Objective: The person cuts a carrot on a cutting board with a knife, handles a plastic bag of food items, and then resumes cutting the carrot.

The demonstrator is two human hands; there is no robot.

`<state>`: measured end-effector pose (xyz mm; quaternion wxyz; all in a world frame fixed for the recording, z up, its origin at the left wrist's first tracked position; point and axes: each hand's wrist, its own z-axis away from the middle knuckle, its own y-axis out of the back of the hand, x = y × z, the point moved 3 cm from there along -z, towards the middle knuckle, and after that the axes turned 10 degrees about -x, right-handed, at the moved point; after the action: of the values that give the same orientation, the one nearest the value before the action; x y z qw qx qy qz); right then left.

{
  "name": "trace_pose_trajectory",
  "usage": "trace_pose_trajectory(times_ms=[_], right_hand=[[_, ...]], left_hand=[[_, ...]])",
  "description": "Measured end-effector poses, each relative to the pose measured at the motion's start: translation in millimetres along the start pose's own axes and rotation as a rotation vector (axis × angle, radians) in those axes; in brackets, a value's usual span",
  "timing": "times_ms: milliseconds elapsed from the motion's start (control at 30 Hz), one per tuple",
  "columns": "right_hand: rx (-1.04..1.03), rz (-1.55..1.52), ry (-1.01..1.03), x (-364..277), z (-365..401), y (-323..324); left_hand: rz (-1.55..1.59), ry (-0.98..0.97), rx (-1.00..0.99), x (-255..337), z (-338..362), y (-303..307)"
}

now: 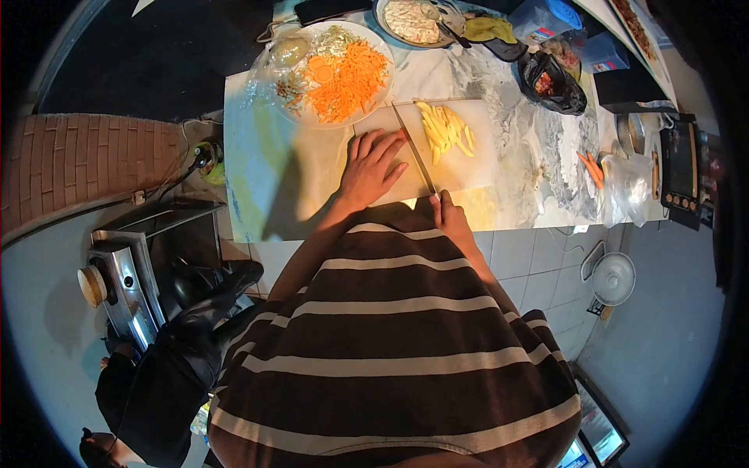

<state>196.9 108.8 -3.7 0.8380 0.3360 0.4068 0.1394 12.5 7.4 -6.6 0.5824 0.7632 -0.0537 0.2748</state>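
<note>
Near the counter edge (523,223), the right hand (452,214) grips a knife (415,150); the left hand (370,168), hold unclear, has counter (257,179) stretching leftward.

Left arm (310,243) angled forward and inward; left hand (370,168) palm down, back uppermost, fingers lightly bent and slightly parted, thumb set off to the side. Right arm (488,273) slants forward and inward; right hand (451,215) nearer the torso, fingers curled in a grip. Hands apart.

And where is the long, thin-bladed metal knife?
Head view, centre: the knife is in the right hand, between the left hand and the pale-yellow cut strips.
</note>
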Motion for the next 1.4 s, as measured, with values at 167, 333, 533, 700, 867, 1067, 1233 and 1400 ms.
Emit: trace_pose_trajectory(times_ms=[167,333,533,700,867,1067,1233,1400], right_hand=[[0.004,0.006,0.009,4.7,-0.6,-2.0],[-0.005,0.011,0.003,2.5,-0.8,-0.4],[-0.013,-0.033,-0.072,-5.4,1.1,-0.8],[-0.103,-0.046,-0.027,4.6,-5.5,-2.1],[-0.105,-0.064,-0.063,3.5,-7.5,-0.3],[-0.075,-0.067,-0.065,6.6,-9.5,-3.0],[-0.063,-0.098,-0.060,15.0,-13.3,-8.7],[-0.052,-0.054,-0.150,0.2,-9.2,0.0]], left_hand=[[-0.006,-0.003,0.003,0.0,-0.2,0.8],[-0.005,0.004,-0.006,0.1,-0.7,1.0],[0.004,0.000,-0.006,-0.2,-1.2,1.2],[0.010,0.013,-0.004,1.1,-1.7,2.1],[0.028,0.021,-0.007,0.2,-3.2,0.5],[0.043,0.023,-0.014,0.6,-4.6,1.1],[0.056,0.022,-0.019,-0.7,-5.4,0.9],[0.049,0.004,-0.015,-0.4,-5.7,0.6]])
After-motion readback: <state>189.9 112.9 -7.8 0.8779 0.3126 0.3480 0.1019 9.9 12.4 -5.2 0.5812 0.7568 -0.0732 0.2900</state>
